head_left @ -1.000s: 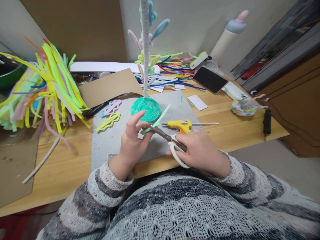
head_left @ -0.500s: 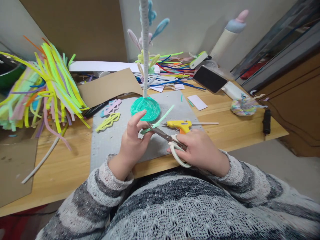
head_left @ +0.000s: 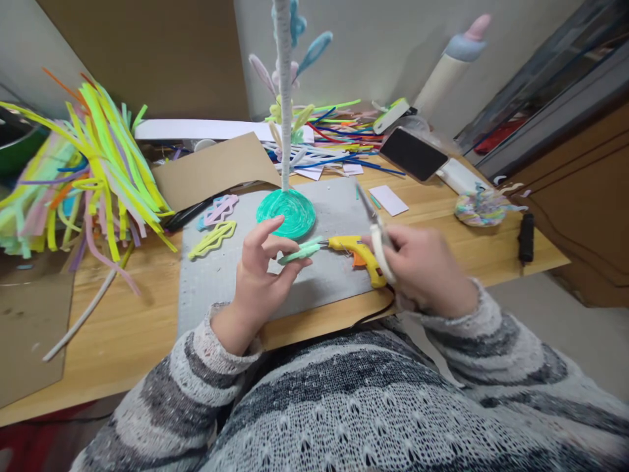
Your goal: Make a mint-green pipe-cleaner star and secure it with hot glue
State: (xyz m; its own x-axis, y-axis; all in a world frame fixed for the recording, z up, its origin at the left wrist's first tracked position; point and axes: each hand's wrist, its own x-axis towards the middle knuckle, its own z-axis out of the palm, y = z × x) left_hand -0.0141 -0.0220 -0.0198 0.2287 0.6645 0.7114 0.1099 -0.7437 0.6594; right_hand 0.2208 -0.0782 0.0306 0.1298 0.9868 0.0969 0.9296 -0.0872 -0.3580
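Observation:
Between thumb and fingers, my left hand (head_left: pixel 263 265) pinches a folded mint-green pipe cleaner (head_left: pixel 307 249) just in front of a round green base (head_left: pixel 285 213). From that base rises a white wrapped stem (head_left: pixel 285 98) with blue, pink and yellow loops around it. My right hand (head_left: pixel 427 269) grips a pair of white-handled scissors (head_left: pixel 379 246), blurred by motion, its blades pointing up and away. A yellow glue gun (head_left: pixel 356 248) lies on the grey mat (head_left: pixel 216 288) between my hands, partly behind the scissors.
Yellow and pink zigzag pipe-cleaner shapes (head_left: pixel 213 240) lie at the mat's left. A big bundle of pipe cleaners (head_left: pixel 98 164) fills the left side. Toward the back right are a phone (head_left: pixel 413 154), a white card (head_left: pixel 389 200) and a pastel coiled piece (head_left: pixel 479 208).
My right hand has drawn the scissors away to the right, off the pipe cleaner, and tilted them upward. The long free end of the pipe cleaner now looks shorter. My left hand stays put.

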